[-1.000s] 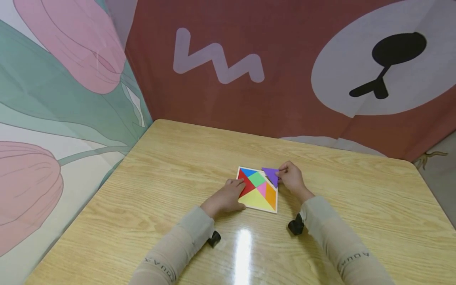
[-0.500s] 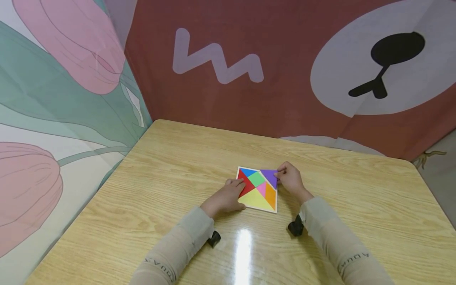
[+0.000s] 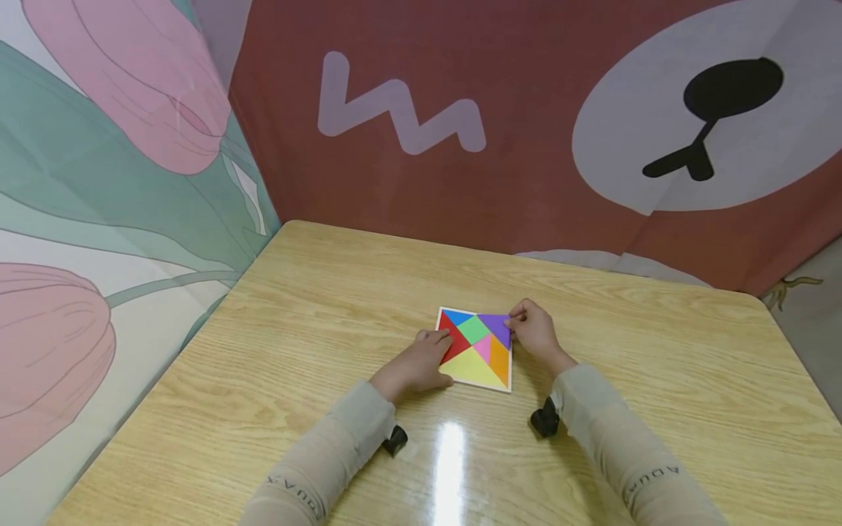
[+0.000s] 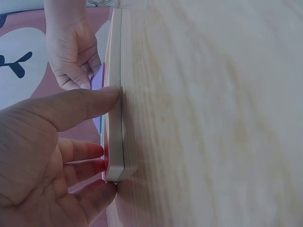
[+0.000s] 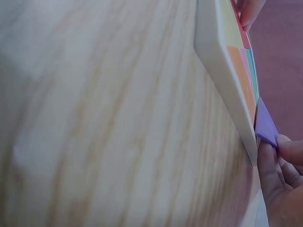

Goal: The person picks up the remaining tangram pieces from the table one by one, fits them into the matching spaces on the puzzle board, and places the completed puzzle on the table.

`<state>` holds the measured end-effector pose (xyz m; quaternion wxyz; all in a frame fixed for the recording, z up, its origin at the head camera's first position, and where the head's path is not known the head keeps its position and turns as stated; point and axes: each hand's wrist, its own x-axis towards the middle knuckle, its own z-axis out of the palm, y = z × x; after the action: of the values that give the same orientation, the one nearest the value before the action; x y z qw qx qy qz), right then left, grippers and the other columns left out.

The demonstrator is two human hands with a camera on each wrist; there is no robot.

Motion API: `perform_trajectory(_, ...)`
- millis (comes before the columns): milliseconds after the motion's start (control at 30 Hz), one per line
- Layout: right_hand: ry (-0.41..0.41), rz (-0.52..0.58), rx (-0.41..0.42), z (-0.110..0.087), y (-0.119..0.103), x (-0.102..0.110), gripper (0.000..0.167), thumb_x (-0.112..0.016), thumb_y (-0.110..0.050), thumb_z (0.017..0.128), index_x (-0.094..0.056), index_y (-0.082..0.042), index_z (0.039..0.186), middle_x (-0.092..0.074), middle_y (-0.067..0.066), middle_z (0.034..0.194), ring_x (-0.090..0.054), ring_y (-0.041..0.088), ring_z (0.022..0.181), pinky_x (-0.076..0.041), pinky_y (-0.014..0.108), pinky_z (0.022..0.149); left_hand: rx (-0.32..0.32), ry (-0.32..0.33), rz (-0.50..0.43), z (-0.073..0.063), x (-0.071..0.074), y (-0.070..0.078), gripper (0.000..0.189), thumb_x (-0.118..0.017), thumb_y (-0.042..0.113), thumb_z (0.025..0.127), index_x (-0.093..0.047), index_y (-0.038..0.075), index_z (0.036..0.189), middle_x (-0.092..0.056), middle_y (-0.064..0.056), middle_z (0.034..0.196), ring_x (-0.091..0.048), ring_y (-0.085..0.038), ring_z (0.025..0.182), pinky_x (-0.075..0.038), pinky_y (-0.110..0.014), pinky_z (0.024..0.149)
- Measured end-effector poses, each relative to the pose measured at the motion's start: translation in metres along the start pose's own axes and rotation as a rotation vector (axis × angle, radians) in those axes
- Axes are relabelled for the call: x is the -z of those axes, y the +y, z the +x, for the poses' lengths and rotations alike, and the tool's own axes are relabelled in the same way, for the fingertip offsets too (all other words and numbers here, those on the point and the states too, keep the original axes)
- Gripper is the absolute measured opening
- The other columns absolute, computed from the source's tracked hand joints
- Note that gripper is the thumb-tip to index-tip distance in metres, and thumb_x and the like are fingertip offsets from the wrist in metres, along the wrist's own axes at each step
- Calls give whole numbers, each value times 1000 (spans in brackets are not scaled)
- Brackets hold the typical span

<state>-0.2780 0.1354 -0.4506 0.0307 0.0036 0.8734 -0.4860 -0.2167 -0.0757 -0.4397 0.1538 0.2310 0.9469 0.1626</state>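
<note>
A square tangram board (image 3: 475, 389) with a pale rim lies flat, filled with coloured pieces. My left hand (image 3: 417, 363) holds its left side, thumb (image 4: 102, 99) against the near edge and fingertips over the red triangle (image 3: 452, 343). At the board's far right corner, my right hand (image 3: 538, 330) pinches a purple triangle (image 3: 495, 326) between thumb and fingers. In the right wrist view the purple triangle (image 5: 266, 125) is tilted, its held corner raised above the rim. A green square (image 3: 473, 331), pink triangle (image 3: 483, 348), orange piece (image 3: 499, 361), blue triangle (image 3: 458, 317) and yellow triangle (image 3: 475, 369) lie in the board.
The board rests on a wood-grain table (image 3: 316, 292). Printed cloth (image 3: 421, 190) hangs behind the table's far edge and along its left side. Black wrist cameras (image 3: 544, 420) are worn under both sleeves.
The purple triangle has moved left with my right hand, and now covers the gap at the board's far right corner. My left hand stays in place on the board.
</note>
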Motion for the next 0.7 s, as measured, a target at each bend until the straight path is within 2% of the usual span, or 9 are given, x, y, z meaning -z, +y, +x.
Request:
perform_trajectory(233,3,-23,-10,0,0,0,8,-52,5,81,-48,6,88,-52,15,75,-52,14,55,-47,25,54,-12,-1,-4,0,0,0,71,-62,32,77,-30,4,134,-24,-7,139,-21,-21,121,-27,-28,96)
perform_trajectory(533,5,-114,-2,1,-3,-1,7,-52,3,82,-50,4,89,-51,14,77,-51,17,60,-45,24,53,-20,5,4,0,1,-1,71,-62,32,77,-30,4,134,-24,-7,138,-21,-22,122,-26,-28,96)
perform_trajectory(700,-11,-150,-8,0,-3,-2,13,-52,1,83,-57,6,94,-55,14,77,-51,17,61,-43,23,52,-9,-6,-8,0,1,-1,71,-62,33,77,-30,5,134,-23,-7,139,-21,-21,122,-27,-28,96)
